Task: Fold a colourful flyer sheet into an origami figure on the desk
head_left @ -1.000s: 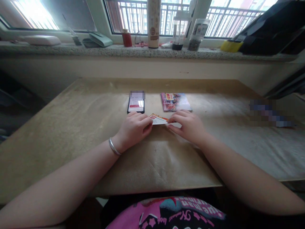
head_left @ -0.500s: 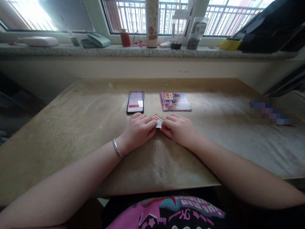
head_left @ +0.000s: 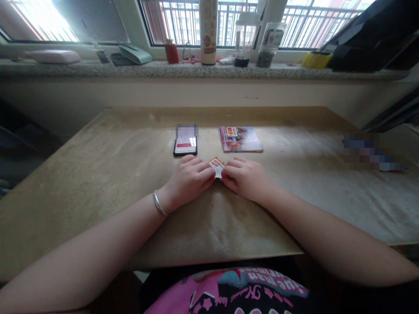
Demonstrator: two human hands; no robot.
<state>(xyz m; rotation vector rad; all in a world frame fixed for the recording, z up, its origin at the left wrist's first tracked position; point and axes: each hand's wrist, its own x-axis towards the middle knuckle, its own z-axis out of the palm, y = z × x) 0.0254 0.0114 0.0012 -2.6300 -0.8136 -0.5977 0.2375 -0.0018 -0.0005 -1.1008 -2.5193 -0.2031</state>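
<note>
Between my hands is a small printed paper card, white with yellow edging and red figures. My left hand, with a silver bangle at the wrist, pinches its left side. At its right side the curled fingers of my right hand grip it. The fingers cover both ends of the card. Just beyond my left hand lies a phone with its screen lit. Beyond my right hand is a flat stack of colourful printed leaflets.
The table has a tan cover. A blurred-out bluish item lies at its right side. On the stone windowsill stand a tall cream bottle, a red bottle, a clear cup and a green case.
The card has tilted slightly, and more of its red print shows between the fingers. Both hands stay in nearly the same place.
</note>
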